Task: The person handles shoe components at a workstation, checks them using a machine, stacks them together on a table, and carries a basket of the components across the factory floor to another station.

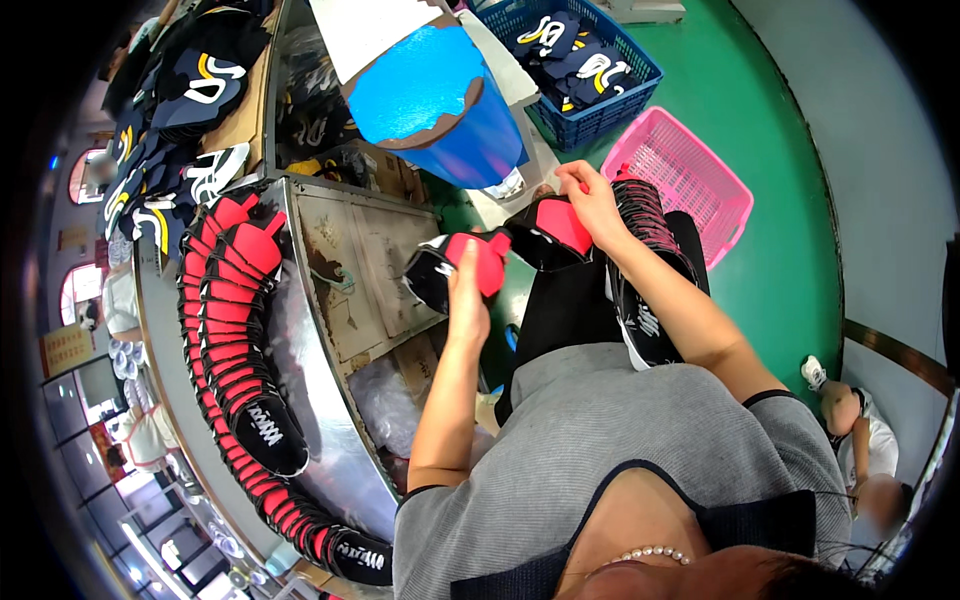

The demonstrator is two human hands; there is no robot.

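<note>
My left hand (468,298) is closed around a black shoe upper (428,275) with a red lining, its thumb lying on the red. Just to the right, my right hand (592,205) has its fingers bent together at the edge of a second black-and-red shoe upper (562,222). The two uppers almost meet between my hands. Along my lap, beside my right forearm, runs a nested stack of the same uppers (648,325); the forearm hides part of it.
Long nested rows of black-and-red uppers (232,330) lie on the metal-edged bench (325,400) at left. Ahead stand a blue bin (450,130), a dark blue crate (590,120) of navy pieces and a pink basket (680,170). Another person (870,440) sits at far right.
</note>
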